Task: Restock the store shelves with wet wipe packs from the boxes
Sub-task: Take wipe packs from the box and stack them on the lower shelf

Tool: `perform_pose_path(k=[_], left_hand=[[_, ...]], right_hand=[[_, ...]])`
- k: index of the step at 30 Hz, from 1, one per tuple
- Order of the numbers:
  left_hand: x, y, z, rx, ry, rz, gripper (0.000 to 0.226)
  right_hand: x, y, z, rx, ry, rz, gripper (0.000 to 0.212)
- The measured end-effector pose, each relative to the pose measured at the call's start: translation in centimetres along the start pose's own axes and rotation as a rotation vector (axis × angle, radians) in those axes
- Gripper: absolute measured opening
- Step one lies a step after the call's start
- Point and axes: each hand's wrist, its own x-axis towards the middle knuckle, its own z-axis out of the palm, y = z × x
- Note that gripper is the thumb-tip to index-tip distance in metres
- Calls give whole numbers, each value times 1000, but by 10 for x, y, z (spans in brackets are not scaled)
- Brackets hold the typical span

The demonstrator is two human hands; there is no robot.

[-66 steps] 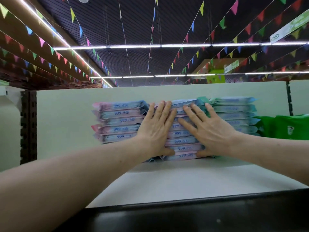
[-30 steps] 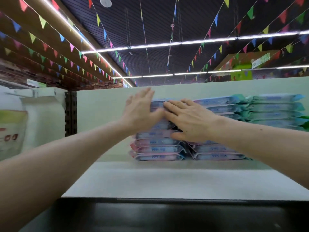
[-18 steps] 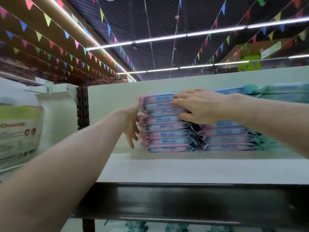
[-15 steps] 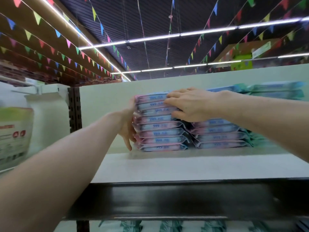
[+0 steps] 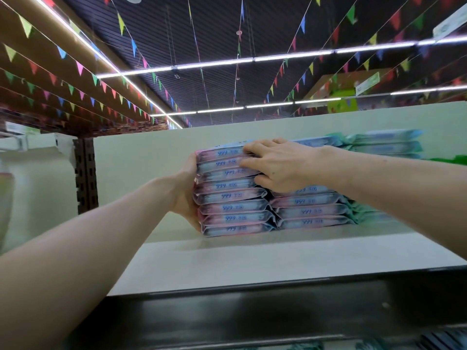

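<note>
My left hand (image 5: pixel 185 195) presses flat against the left end of the pink stack (image 5: pixel 232 195) on the shelf (image 5: pixel 227 263), its fingers hidden behind the packs, so I cannot tell how they lie. My right hand (image 5: pixel 280 165) lies over the stack's upper front, fingers (image 5: pixel 249 149) spread across the top packs. A second pink stack (image 5: pixel 310 210) touches it on the right, with green packs (image 5: pixel 384 145) beyond.
</note>
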Motion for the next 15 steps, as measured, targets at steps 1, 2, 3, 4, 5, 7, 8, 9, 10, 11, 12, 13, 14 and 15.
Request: perform_pose_path(k=[1, 2, 3, 4, 5, 7, 8, 9, 10, 11, 12, 13, 14, 15], left_hand=[[1, -1, 1, 6, 8, 2, 88], [1, -1, 2, 6, 21, 5, 89], [2, -2, 0, 10, 32, 4, 90], [2, -1, -3, 29, 43, 0, 92], [0, 0, -6, 65, 63, -2, 93], [-5, 5, -11, 217, 202, 65, 86], [-10, 8, -9, 308, 322, 153, 77], [-15, 11, -4, 387, 447, 287, 66], [-17, 14, 2, 483, 560, 438, 56], [-16, 18, 8, 616, 642, 588, 53], [-14, 21, 17, 769, 675, 726, 55], [-11, 23, 26, 906, 658, 840, 58], [-8, 26, 36, 1046, 629, 917, 60], [-4, 28, 45, 1179, 616, 954, 59]], right_hand=[[-1, 1, 1, -4, -3, 3, 52], [-2, 1, 3, -8, -5, 7, 54], [-3, 0, 4, -13, -6, 10, 56], [-3, -1, 5, -14, -5, 13, 57], [-3, -2, 5, -11, -3, 16, 57], [-3, -2, 4, 3, 8, 17, 56], [-3, -1, 3, 13, 15, 16, 56], [-4, -1, 2, 25, 22, 11, 56], [-4, 0, 1, 34, 31, 5, 56], [-5, 1, 0, 41, 45, -1, 56], [-7, 1, -1, 50, 58, -4, 58], [-9, 2, -2, 62, 70, -3, 58], [-12, 4, -3, 79, 85, 1, 57], [-15, 7, -4, 98, 106, 6, 54]])
